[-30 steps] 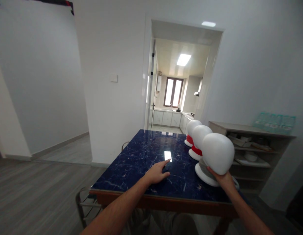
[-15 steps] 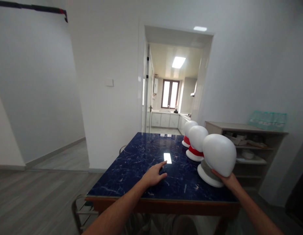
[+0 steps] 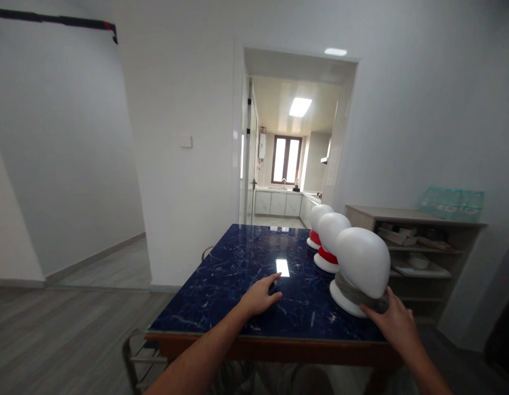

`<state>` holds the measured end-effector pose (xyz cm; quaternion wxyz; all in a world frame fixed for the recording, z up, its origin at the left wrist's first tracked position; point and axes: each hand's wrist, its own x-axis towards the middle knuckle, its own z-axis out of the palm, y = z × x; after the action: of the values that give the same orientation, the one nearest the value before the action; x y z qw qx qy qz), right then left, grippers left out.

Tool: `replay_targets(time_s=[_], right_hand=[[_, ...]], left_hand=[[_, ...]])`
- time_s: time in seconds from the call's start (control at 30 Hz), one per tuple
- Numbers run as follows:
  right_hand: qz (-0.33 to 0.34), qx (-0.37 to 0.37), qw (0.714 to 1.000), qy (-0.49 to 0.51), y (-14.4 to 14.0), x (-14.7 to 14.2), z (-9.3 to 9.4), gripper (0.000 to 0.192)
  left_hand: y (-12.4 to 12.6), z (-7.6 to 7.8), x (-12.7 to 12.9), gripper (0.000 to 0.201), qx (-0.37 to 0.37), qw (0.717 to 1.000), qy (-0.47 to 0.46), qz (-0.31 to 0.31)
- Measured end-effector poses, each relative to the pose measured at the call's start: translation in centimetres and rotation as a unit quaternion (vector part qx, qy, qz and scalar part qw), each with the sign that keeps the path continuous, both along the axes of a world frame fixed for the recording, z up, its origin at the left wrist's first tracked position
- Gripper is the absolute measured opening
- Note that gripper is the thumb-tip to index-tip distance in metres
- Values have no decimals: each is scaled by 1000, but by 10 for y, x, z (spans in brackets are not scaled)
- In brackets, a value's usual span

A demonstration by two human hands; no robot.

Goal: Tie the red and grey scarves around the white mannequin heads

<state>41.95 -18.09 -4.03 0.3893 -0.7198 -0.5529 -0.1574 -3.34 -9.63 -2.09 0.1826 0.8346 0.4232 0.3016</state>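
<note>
The nearest white mannequin head (image 3: 363, 260) stands on a round base at the table's right side. A grey fabric band (image 3: 353, 291) wraps its neck. My right hand (image 3: 396, 321) is at the neck's right side, thumb in front and fingers behind, closed around the band's edge; the fingertips are partly hidden. Behind stand two more white heads, the middle head (image 3: 333, 231) with a red band (image 3: 327, 255) and the far head (image 3: 320, 216) with another red band (image 3: 314, 237). Over the blue tabletop (image 3: 238, 263), my left hand (image 3: 260, 296) is open, fingers apart, holding nothing.
A bright rectangular reflection shows on the glossy tabletop beyond my left fingers. A shelf unit (image 3: 419, 214) stands right of the table, with bottles (image 3: 452, 204) on top. At the left front is a metal-framed stool (image 3: 143, 356). A doorway opens onto a kitchen behind.
My right hand has shifted from under the nearest head's jaw to the right side of its neck. That head has moved slightly left. My left hand stays in about the same place.
</note>
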Motion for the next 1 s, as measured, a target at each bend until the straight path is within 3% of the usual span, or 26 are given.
replay_targets(time_s=[0.1, 0.17, 0.23, 0.3, 0.43, 0.6, 0.77, 0.87, 0.93, 1.0], right_hand=[[-14, 40, 999, -10, -32, -26, -26, 78], [57, 13, 998, -10, -41, -62, -37, 63], [165, -78, 983, -33, -36, -106, -40, 57], [230, -178, 955, -58, -16, -146, -31, 62], [251, -320, 909, -88, 41, -197, 5, 85], [277, -383, 874, -112, 89, -214, 35, 104], [290, -335, 891, -99, 98, -213, 23, 99], [287, -330, 895, -91, 99, -211, 16, 100], [290, -324, 896, -89, 100, -211, 16, 100], [294, -321, 896, -88, 100, -211, 17, 100]], left_hand=[[1, -1, 2, 61, 18, 1000, 26, -3], [2, -2, 4, 53, 31, 997, 63, -12], [3, -3, 5, 54, 38, 994, 103, -10], [3, -5, 6, 59, 39, 990, 134, 3], [5, -10, 5, 61, 26, 985, 168, 14], [10, -13, 7, 58, 14, 985, 170, 12], [26, 1, -12, 60, -54, 992, 109, -17], [37, 6, -46, 60, -21, 990, 124, 63], [42, 3, -68, 62, 0, 975, 176, 132], [44, -2, -81, 67, -2, 965, 209, 159]])
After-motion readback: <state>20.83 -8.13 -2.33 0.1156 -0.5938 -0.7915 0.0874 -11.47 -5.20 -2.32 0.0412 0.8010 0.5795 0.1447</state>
